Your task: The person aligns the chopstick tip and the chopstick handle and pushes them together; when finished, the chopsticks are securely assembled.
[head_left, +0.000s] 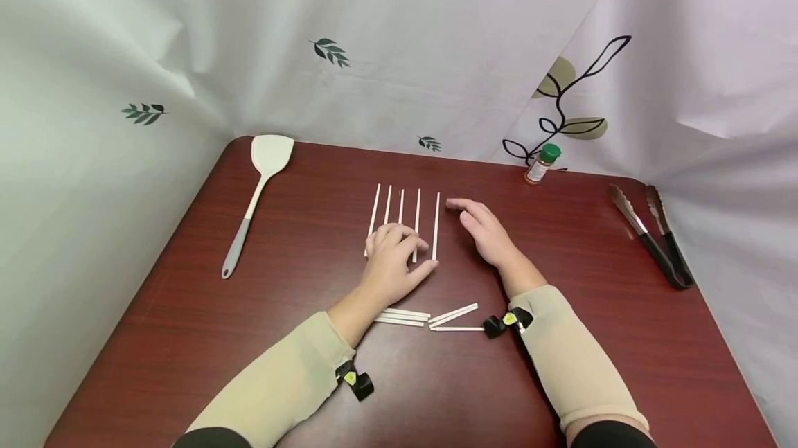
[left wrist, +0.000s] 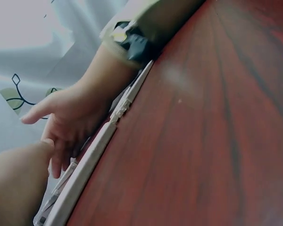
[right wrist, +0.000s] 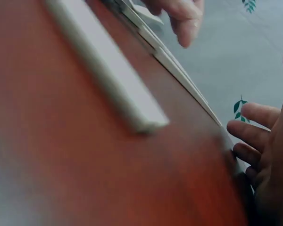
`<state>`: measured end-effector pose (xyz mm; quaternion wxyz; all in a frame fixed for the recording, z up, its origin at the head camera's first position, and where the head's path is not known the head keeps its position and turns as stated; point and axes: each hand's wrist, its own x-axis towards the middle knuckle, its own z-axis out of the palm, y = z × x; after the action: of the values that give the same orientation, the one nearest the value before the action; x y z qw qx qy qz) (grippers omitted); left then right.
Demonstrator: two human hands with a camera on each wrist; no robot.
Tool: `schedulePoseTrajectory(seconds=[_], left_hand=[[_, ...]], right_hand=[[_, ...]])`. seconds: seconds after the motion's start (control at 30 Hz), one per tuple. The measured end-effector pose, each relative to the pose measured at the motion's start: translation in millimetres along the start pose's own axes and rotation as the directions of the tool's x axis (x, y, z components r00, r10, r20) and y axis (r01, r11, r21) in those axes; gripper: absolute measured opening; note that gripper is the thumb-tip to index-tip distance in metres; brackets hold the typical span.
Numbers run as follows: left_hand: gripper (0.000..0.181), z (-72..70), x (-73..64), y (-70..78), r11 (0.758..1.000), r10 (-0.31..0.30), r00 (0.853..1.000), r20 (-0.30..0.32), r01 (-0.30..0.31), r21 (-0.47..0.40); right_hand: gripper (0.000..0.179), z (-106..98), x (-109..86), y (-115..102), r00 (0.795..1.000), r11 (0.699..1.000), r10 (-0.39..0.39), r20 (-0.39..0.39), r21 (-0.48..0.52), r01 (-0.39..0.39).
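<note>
Several thin white sticks (head_left: pixel 436 226) lie side by side in a row, pointing away from me. My left hand (head_left: pixel 389 264) is over the near ends of this row, fingers bent loosely and thumb spread apart. Its fingers partly cover some of the sticks. To the right of the row is my right hand (head_left: pixel 489 233), fingers extended toward the rightmost stick with a small gap. In the right wrist view the right hand's fingers (right wrist: pixel 254 134) are spread loosely and hold nothing. More white sticks (head_left: pixel 454 314) lie nearer to me, between my forearms, some partly behind the left wrist.
A white spatula (head_left: pixel 272 157) with a grey handle lies at the far left of the dark red table (head_left: pixel 299 240). Toward the back stands a green-capped spice bottle (head_left: pixel 539 165). Metal tongs (head_left: pixel 654 244) with black handles lie at the right edge. White curtains (head_left: pixel 386 88) surround the table.
</note>
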<state>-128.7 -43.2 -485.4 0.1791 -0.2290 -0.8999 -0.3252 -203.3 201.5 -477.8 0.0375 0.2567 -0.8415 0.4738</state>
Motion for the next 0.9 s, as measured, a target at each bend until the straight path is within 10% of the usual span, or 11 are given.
schedulePoseTrajectory(seconds=[0.9], left_hand=[[0.013,-38.4,-53.4,-10.2,0.926,0.315,0.944,0.094,-0.284,-0.248]], right_hand=[[0.030,13.6,-123.9,-47.7,0.980,0.967,-0.175,0.090,-0.172,0.188]])
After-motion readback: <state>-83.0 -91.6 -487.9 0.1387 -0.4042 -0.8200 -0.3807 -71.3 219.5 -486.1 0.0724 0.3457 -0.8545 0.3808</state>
